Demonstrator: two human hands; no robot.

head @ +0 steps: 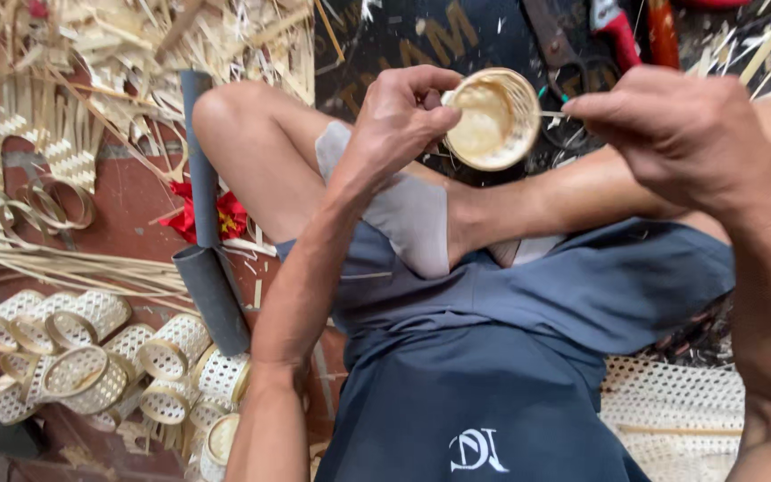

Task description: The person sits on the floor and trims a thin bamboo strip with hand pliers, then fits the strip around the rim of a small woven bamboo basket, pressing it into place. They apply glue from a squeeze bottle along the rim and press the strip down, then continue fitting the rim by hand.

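Note:
My left hand (403, 112) grips a small round woven bamboo cup (493, 120) by its left rim, its open mouth facing up at me. My right hand (671, 125) pinches a thin bamboo strip (553, 114) whose tip touches the cup's right rim. Both hands hover above my crossed bare legs and dark blue shorts (493, 357).
A pile of several finished woven cups (109, 357) lies at the lower left. Dark grey pipes (203, 223) lie beside my knee. Bamboo strips and coiled rings (46, 201) cover the red floor at left. Red-handled tools (617, 31) lie ahead, a woven mat (671, 402) at right.

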